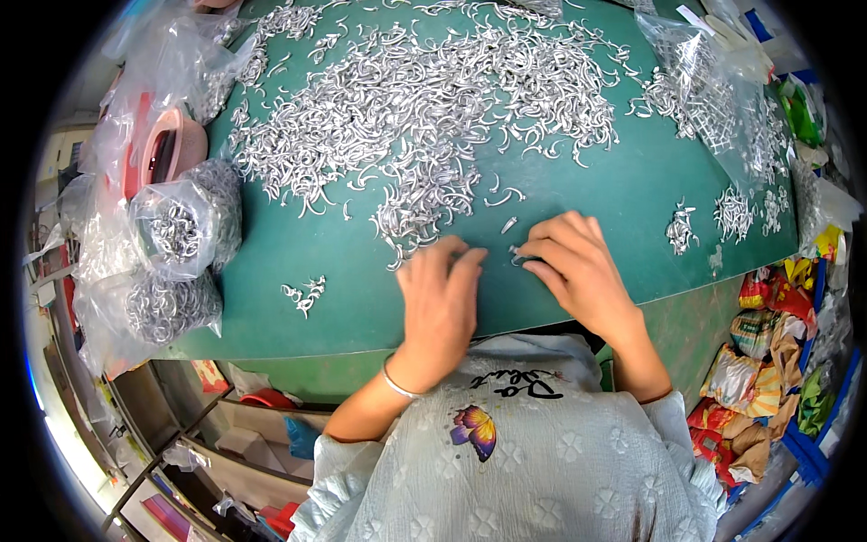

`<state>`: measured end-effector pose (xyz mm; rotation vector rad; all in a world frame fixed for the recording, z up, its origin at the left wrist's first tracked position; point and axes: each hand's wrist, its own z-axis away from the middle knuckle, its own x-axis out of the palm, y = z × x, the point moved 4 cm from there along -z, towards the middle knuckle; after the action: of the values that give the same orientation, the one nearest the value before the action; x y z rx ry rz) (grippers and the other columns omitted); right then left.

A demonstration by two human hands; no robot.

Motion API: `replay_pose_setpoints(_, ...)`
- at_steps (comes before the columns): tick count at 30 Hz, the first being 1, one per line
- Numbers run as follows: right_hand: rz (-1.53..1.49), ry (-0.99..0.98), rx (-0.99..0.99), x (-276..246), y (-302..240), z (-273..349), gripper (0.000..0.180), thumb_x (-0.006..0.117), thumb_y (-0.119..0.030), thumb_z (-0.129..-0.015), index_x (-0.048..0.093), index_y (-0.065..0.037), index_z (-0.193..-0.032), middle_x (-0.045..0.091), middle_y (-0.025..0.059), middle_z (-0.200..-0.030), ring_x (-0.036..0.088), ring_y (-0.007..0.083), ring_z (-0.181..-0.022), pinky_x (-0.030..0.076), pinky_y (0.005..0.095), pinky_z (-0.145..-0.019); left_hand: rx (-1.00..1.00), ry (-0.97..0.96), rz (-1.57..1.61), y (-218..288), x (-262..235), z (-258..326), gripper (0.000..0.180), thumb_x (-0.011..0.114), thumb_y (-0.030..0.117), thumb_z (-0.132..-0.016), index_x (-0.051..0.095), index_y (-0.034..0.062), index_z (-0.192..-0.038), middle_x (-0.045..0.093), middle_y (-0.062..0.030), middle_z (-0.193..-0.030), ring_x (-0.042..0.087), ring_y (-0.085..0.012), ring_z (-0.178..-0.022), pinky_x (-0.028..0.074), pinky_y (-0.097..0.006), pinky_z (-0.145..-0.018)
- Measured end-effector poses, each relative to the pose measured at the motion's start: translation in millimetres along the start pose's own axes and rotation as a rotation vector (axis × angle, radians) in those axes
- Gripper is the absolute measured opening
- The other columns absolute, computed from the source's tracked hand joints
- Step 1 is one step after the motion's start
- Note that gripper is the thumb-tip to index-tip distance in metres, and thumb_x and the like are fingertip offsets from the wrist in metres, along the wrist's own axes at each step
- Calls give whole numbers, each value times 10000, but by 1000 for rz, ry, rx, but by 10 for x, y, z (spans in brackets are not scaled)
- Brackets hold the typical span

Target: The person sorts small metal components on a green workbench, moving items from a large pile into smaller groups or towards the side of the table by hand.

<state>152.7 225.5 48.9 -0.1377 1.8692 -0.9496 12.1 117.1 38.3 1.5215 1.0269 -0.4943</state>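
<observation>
Over the green table (578,194), the right hand (582,275) is holding a small silver piece (517,256) between nearly closed thumb and fingertips. The left hand (440,294) is sitting bent-fingered beside the pile (429,194), its hold impossible to tell; good handling is probably calling for a light, steady pinch.

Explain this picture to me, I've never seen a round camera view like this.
There's no machine: these are a person's bare hands. A wide camera worn on the head looks down, so straight edges bend. On the green table lies a big pile of curved silvery pieces, with smaller heaps nearby and filled plastic bags at the left. The right hand appears to hold a small piece; the left hand is at the pile's near edge, its grip hidden.
</observation>
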Motion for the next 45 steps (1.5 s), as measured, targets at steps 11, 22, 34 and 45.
replay_pose_setpoints(11, 199, 129, 154, -149, 250, 202, 235, 722, -8, -750, 635, -38, -967, 574, 109, -1001, 523, 314, -928, 425, 390, -807, 34, -78, 168, 134, 283, -37, 317, 677, 1, -815, 623, 27, -1126, 567, -118, -1069, 540, -294, -912, 425, -392, -791)
replay_pose_setpoints(22, 238, 132, 64, 95, 75, -179, 175, 736, -95, -767, 636, -51, -904, 574, 63, -953, 520, 269, -885, 380, 387, -737, -154, 87, 228, -82, 69, 111, 396, 683, -70, -806, 601, 16, -1184, 615, -114, -988, 593, -267, -826, 479, -380, -781)
replay_pose_setpoints(34, 90, 88, 49, -33, -45, 67, 259, 760, -81, -738, 655, -59, -975, 559, 72, -1001, 519, 271, -920, 403, 378, -787, -179, 56, 49, -64, -61, 216, 366, 706, -23, -792, 639, 49, -1145, 588, -97, -1036, 546, -279, -963, 415, -377, -798)
replay_pose_setpoints(45, -24, -15, 24, 241, -116, 41, 172, 718, -16, -770, 652, -31, -929, 586, 101, -913, 562, 297, -874, 445, 379, -767, -115, 32, 102, -88, -46, 205, 203, 685, -13, -802, 663, 34, -999, 611, -90, -966, 563, -277, -888, 401, -363, -752)
